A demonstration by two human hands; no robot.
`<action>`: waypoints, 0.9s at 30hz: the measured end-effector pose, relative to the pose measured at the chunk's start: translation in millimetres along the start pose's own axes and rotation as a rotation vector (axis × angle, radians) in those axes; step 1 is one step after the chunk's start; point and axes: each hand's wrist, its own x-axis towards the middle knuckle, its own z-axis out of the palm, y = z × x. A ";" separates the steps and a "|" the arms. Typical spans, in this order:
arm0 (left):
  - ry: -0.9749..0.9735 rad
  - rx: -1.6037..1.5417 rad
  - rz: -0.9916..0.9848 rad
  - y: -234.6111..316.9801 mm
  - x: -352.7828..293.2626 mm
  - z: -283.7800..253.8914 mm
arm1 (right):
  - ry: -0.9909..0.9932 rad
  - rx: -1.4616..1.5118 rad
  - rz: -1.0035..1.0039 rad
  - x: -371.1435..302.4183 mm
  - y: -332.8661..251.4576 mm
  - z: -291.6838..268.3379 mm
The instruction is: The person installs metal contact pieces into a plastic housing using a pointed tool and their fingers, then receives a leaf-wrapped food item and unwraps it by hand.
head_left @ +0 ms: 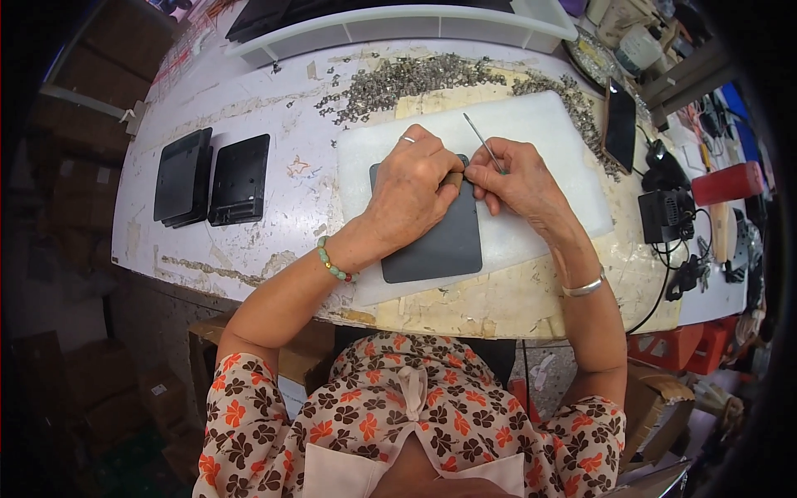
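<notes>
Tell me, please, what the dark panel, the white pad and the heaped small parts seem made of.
Dark panel: probably matt plastic, from its even, dull surface, though coated metal is possible. White pad: likely matt foam, judging by its cloudy look. Heaped small parts: apparently shiny metal; they glint silvery.

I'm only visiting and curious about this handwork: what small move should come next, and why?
Perhaps turn the thin metal tool in the right hand toward the far right corner of the dark panel: its tip points away, while that hand's fingers and the left hand's gather near that corner.
</notes>
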 end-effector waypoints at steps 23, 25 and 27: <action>-0.065 -0.070 -0.046 -3.1 1.9 -4.1 | 0.345 -0.400 -0.249 -11.8 1.6 28.2; -0.078 -0.069 -0.063 -3.1 2.7 -3.4 | 0.429 -0.494 -0.310 -11.6 5.0 33.6; -0.090 -0.069 -0.080 -5.0 2.9 -3.0 | 0.428 -0.516 -0.292 -12.1 4.3 36.2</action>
